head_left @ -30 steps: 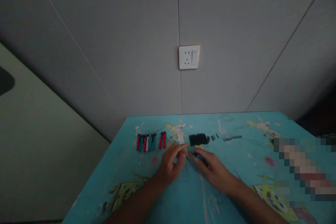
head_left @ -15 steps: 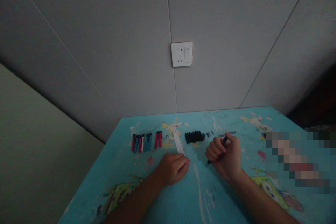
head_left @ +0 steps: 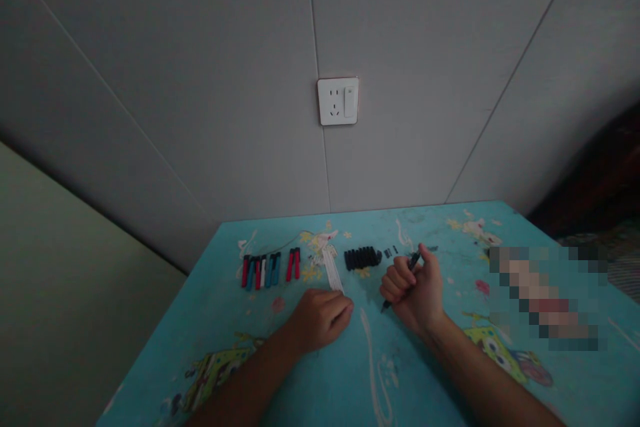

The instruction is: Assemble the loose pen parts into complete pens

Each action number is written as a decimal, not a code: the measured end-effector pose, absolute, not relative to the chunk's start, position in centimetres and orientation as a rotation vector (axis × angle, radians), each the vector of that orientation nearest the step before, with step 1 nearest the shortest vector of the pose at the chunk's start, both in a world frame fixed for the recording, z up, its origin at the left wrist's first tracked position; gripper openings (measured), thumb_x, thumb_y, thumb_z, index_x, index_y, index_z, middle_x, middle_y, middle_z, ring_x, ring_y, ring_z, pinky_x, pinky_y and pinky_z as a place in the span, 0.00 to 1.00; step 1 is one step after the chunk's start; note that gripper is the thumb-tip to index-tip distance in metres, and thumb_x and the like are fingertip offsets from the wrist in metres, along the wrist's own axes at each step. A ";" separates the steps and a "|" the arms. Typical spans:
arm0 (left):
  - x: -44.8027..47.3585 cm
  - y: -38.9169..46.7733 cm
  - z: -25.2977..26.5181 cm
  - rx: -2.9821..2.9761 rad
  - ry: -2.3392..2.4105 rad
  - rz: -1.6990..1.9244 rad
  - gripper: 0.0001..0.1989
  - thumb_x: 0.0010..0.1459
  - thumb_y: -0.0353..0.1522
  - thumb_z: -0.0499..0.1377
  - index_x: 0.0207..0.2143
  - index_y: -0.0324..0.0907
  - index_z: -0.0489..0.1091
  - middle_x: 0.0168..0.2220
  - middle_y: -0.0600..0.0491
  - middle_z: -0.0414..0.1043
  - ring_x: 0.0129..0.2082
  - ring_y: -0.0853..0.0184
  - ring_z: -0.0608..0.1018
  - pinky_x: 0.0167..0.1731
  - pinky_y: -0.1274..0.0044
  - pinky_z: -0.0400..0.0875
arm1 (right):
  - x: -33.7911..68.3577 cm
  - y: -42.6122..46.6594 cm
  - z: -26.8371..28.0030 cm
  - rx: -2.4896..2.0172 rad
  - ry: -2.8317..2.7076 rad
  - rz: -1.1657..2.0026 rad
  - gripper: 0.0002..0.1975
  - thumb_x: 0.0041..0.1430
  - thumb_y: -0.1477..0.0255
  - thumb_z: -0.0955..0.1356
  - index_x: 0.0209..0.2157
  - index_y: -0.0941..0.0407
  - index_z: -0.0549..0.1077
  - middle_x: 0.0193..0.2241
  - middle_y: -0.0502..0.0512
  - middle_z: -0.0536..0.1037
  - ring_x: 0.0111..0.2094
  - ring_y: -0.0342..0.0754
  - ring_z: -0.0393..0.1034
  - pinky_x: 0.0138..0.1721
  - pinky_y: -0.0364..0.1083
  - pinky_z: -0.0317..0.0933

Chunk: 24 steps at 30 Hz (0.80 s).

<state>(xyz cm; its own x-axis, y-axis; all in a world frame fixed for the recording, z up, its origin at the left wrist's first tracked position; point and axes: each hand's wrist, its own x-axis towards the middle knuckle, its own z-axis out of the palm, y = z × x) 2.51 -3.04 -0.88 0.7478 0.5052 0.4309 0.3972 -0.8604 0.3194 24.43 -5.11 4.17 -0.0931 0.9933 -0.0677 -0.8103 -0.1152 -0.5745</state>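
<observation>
My right hand is closed around a black pen. Its thumb stands up beside the pen's upper end, while the pointed lower end slants down to the left below the fingers. On the left, my left hand rests as a loose fist on the table; whatever may be inside it is hidden. Just beyond that fist lies a bundle of thin white sticks. A row of short black tubes lies between and beyond the two hands. Some tiny dark pieces lie to the right of that row.
Red, blue and white tubes with dark ends lie in a row at the left, with two red ones apart. The blue cartoon-printed table meets a grey wall bearing a socket. A pixelated patch covers the right side.
The view has shifted slightly, so the whole scene sits a little further left. My right thumb looks a bit more upright by the pen. My left fist stays in place.
</observation>
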 end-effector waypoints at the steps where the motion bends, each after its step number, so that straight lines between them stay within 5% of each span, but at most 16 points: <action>1: 2.5 -3.0 -0.8 2.742 0.714 0.762 0.10 0.64 0.30 0.50 0.33 0.40 0.71 0.25 0.52 0.71 0.25 0.70 0.73 0.29 0.78 0.65 | 24.4 -5.1 4.2 -0.519 -0.459 1.623 0.29 0.58 0.49 0.59 0.13 0.52 0.49 0.12 0.41 0.42 0.14 0.39 0.33 0.14 0.42 0.38; 24: 2.6 -3.1 -0.6 2.790 0.730 0.736 0.12 0.65 0.31 0.50 0.33 0.40 0.72 0.24 0.52 0.71 0.25 0.70 0.73 0.29 0.78 0.65 | 23.9 -5.5 3.6 -0.436 -0.396 1.608 0.28 0.59 0.51 0.59 0.14 0.53 0.48 0.14 0.42 0.42 0.15 0.40 0.33 0.16 0.42 0.38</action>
<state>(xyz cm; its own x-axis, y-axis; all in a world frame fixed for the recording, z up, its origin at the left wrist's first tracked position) 2.64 -3.10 -0.63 0.7593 0.4972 0.4200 0.4159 -0.8670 0.2744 23.92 -5.51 3.64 -0.0671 0.9968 -0.0435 -0.8624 -0.0799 -0.4999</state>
